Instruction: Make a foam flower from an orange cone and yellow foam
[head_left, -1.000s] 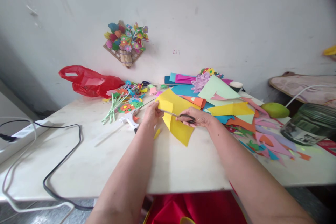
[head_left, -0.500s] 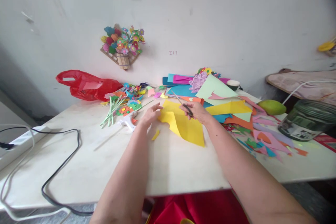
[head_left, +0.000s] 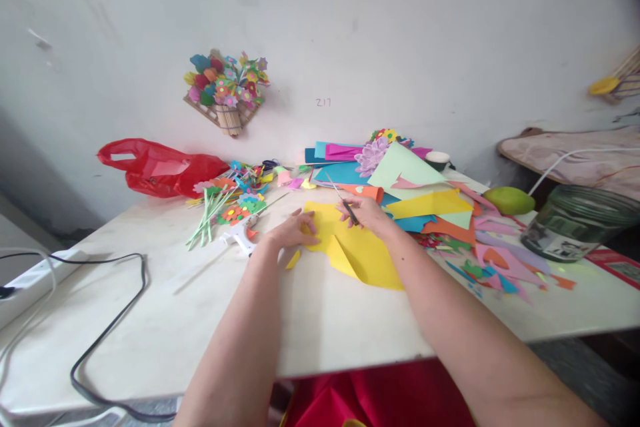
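A yellow craft sheet (head_left: 370, 257) lies on the table between my hands, its near middle part folded up into a pointed flap. My left hand (head_left: 296, 230) rests at its left edge, thumb and fingers apart on the surface. My right hand (head_left: 370, 213) is closed around dark-handled scissors (head_left: 352, 212), seen edge-on, over the upper part of the sheet. Their thin metal blade points away to the upper left. Beside my left wrist lies a small yellow scrap (head_left: 293, 259).
On the left are a white glue gun (head_left: 241, 235), pale green stems (head_left: 207, 217), a red plastic bag (head_left: 165, 170) and a power strip (head_left: 43, 283). Coloured sheets (head_left: 407, 170), scraps (head_left: 500, 267), a green fruit (head_left: 509, 200) and a glass jar (head_left: 565, 227) crowd the right.
The yellow sheet has shifted and spread flatter, its raised flap now smaller. My left hand has moved slightly down onto its edge. My right hand keeps the scissors; the whole view has shifted slightly.
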Tool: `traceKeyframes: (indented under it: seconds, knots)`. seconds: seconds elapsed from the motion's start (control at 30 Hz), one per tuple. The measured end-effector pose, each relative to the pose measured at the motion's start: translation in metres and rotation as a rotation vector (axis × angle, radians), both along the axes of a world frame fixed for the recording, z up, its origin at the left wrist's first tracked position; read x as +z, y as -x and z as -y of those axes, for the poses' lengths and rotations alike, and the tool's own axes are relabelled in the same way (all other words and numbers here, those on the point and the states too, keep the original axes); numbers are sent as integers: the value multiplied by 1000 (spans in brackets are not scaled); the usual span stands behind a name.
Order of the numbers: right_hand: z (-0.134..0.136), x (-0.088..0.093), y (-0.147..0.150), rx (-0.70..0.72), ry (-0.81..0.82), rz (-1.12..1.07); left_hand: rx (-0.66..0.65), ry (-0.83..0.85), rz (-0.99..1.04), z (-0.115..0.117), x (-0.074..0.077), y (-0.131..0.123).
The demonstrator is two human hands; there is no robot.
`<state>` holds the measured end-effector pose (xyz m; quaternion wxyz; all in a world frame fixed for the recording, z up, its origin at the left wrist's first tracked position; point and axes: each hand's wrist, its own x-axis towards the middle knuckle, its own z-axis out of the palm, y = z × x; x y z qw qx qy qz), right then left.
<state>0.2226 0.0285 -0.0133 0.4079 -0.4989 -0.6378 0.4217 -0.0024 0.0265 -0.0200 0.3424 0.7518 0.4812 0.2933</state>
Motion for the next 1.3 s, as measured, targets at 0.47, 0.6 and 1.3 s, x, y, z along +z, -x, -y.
traceKeyframes:
  seconds: [0.47,0.6,1.3]
  knots:
    - [-13,8,-6,-308,-300,-415,536,-285,798,-15,3,3]
    - [-16,3,-10,-361,-391,-408,706,-376,872,-23,0,6]
    - [-8,8,-15,-948,-607,42,873,-333,951,-27,-9,8]
